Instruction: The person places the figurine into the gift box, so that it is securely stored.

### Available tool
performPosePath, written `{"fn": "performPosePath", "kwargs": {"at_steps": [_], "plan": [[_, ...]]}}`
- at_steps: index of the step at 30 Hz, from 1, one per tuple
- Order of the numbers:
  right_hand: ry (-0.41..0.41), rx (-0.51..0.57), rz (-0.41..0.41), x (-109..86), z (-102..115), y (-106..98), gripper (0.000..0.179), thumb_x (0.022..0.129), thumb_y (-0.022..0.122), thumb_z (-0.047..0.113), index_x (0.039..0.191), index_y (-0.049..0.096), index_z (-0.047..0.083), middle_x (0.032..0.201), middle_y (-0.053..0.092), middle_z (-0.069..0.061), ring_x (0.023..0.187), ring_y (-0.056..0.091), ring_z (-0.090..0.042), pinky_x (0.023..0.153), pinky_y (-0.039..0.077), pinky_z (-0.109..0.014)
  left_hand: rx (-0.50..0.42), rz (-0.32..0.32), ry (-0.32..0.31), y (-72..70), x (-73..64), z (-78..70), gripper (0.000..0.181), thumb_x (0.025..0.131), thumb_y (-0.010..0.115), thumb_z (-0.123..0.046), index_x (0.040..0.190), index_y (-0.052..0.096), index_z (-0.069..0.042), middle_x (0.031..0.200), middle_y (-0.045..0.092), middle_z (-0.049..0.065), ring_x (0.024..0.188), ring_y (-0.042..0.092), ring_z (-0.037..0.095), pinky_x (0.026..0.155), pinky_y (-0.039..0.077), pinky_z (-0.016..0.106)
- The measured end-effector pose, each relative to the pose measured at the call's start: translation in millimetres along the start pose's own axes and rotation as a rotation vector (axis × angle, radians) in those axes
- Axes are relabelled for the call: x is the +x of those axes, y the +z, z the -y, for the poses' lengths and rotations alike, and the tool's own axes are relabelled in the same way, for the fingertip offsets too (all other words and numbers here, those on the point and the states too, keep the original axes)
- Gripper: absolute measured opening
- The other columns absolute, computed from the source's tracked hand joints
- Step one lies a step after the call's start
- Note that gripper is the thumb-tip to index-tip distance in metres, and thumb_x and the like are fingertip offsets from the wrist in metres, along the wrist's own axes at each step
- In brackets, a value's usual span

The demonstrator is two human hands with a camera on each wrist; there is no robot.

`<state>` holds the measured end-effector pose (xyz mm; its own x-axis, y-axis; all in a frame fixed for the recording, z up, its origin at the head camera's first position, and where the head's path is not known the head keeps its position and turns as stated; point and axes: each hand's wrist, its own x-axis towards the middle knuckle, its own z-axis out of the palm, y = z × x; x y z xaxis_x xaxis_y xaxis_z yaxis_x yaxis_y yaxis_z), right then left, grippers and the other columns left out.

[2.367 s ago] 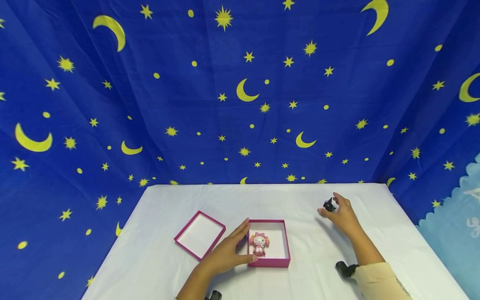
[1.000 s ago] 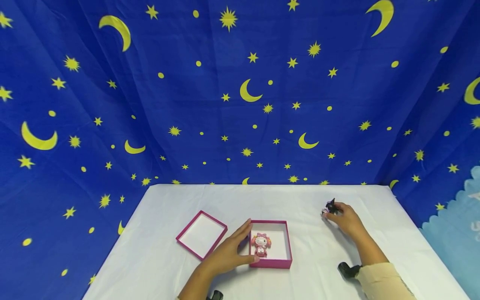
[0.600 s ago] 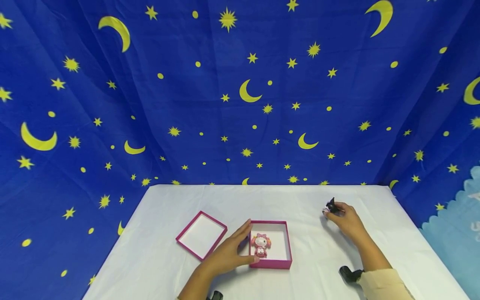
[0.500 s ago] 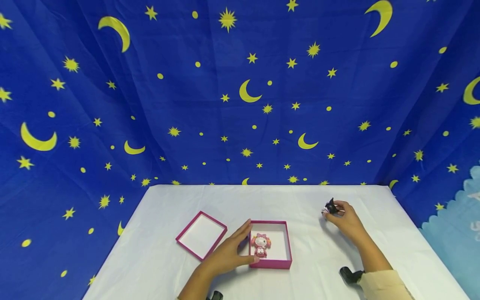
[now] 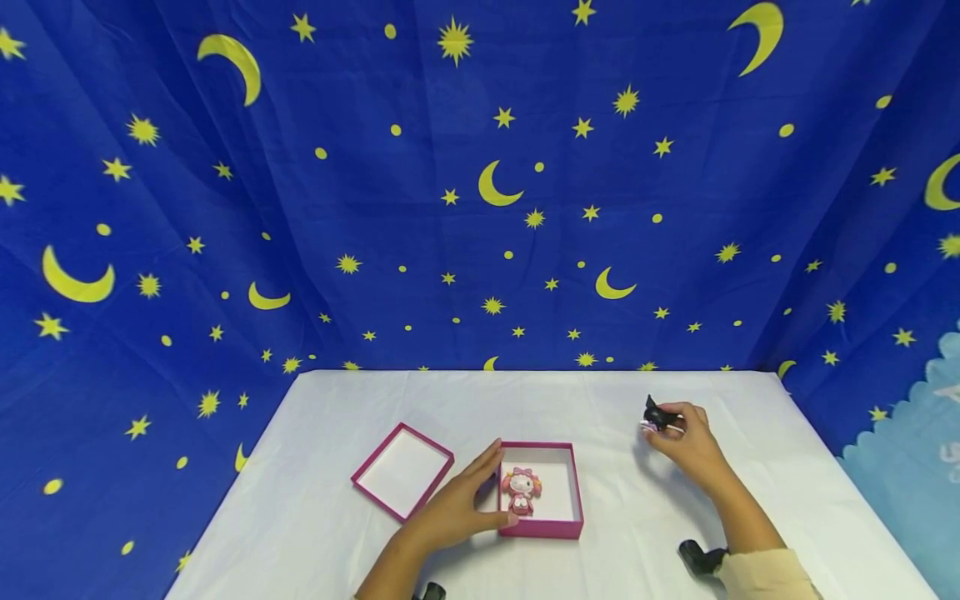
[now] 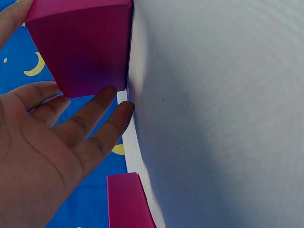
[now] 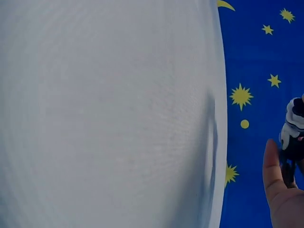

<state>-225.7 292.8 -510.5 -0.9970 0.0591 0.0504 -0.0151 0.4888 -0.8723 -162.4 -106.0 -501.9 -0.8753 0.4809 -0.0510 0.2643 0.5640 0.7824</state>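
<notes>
My right hand [image 5: 692, 446] pinches a small black figurine [image 5: 656, 415] with pointed ears between thumb and fingers, held above the white table. In the right wrist view the figurine [image 7: 293, 128] shows black and white at the right edge, partly cut off. My left hand [image 5: 452, 510] rests with spread, fairly straight fingers along the left side of an open magenta box [image 5: 551, 527], thumb at its front wall. Inside that box, toward its left side, lies a pink and white figurine [image 5: 521, 492]. From the left wrist, fingertips of the hand [image 6: 57, 128] are seen touching the box wall [image 6: 85, 52].
A magenta-rimmed lid [image 5: 402, 471], white inside, lies left of the box at an angle. The white table [image 5: 615, 500] ends at a blue curtain [image 5: 420, 208] with yellow moons and stars. Black wrist camera parts [image 5: 699, 557] sit below the right forearm.
My right hand first reached around the black figurine, then took hold of it. Just now it has tilted the figurine and raised it slightly. The left hand stays at the box.
</notes>
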Motion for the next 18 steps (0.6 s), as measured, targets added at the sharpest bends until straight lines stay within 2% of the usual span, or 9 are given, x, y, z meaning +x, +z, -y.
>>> {"fn": "performPosePath", "kwargs": {"at_steps": [2, 5, 8, 10, 12, 15, 18], "plan": [[-0.024, -0.012, -0.001, -1.6, 1, 1, 0.061, 0.090, 0.076, 0.015, 0.137, 0.044, -0.007, 0.140, 0.030, -0.029, 0.126, 0.056, -0.043, 0.082, 0.048, 0.000, 0.000, 0.000, 0.000, 0.2, 0.0, 0.3, 0.099, 0.083, 0.077, -0.053, 0.162, 0.025, -0.022, 0.170, 0.010, -0.017, 0.157, 0.021, 0.030, 0.126, 0.020, 0.058], [-0.070, -0.043, -0.008, -3.7, 1, 0, 0.060, 0.091, 0.077, 0.018, 0.139, 0.047, -0.003, 0.139, 0.042, -0.027, 0.116, 0.060, -0.019, 0.083, 0.049, -0.003, -0.001, 0.002, -0.006, 0.7, 0.2, 0.9, 0.099, 0.083, 0.077, -0.054, 0.162, 0.024, -0.024, 0.169, 0.010, -0.019, 0.157, 0.021, 0.029, 0.126, 0.021, 0.058], [-0.099, -0.046, -0.008, -6.4, 4, -1, 0.061, 0.092, 0.076, 0.022, 0.142, 0.048, 0.001, 0.137, 0.047, -0.024, 0.106, 0.052, 0.008, 0.086, 0.047, -0.001, -0.002, 0.002, -0.011, 1.2, 0.6, 1.6, 0.099, 0.083, 0.077, -0.054, 0.162, 0.024, -0.025, 0.169, 0.010, -0.020, 0.157, 0.021, 0.028, 0.126, 0.021, 0.058], [-0.104, 0.002, -0.004, -8.3, 6, 0, 0.061, 0.093, 0.075, 0.020, 0.144, 0.047, 0.002, 0.139, 0.043, -0.023, 0.105, 0.045, 0.020, 0.089, 0.044, 0.002, -0.003, 0.002, -0.013, 1.3, 0.9, 1.8, 0.099, 0.083, 0.077, -0.054, 0.162, 0.024, -0.026, 0.169, 0.010, -0.020, 0.157, 0.021, 0.028, 0.126, 0.021, 0.058], [-0.106, 0.051, -0.001, -10.1, 8, 1, 0.062, 0.093, 0.075, 0.018, 0.145, 0.046, 0.001, 0.140, 0.037, -0.023, 0.105, 0.042, 0.024, 0.090, 0.043, 0.003, 0.000, 0.001, -0.012, 1.3, 1.1, 1.9, 0.099, 0.083, 0.077, -0.054, 0.162, 0.024, -0.025, 0.169, 0.010, -0.020, 0.157, 0.021, 0.028, 0.126, 0.022, 0.058], [-0.112, 0.102, 0.006, -12.2, 10, 3, 0.066, 0.092, 0.075, 0.013, 0.148, 0.042, 0.000, 0.143, 0.032, -0.026, 0.106, 0.044, 0.025, 0.088, 0.045, 0.002, 0.005, 0.001, -0.012, 1.1, 1.3, 1.9, 0.099, 0.083, 0.077, -0.055, 0.162, 0.025, -0.025, 0.169, 0.010, -0.019, 0.157, 0.021, 0.028, 0.126, 0.022, 0.058], [-0.130, 0.110, 0.017, -15.0, 13, 5, 0.076, 0.091, 0.076, 0.011, 0.154, 0.033, 0.002, 0.143, 0.039, -0.029, 0.103, 0.049, 0.020, 0.086, 0.047, -0.001, 0.004, 0.002, -0.009, 0.9, 1.3, 2.2, 0.099, 0.083, 0.077, -0.055, 0.162, 0.025, -0.025, 0.170, 0.011, -0.016, 0.157, 0.021, 0.029, 0.125, 0.022, 0.058]]}}
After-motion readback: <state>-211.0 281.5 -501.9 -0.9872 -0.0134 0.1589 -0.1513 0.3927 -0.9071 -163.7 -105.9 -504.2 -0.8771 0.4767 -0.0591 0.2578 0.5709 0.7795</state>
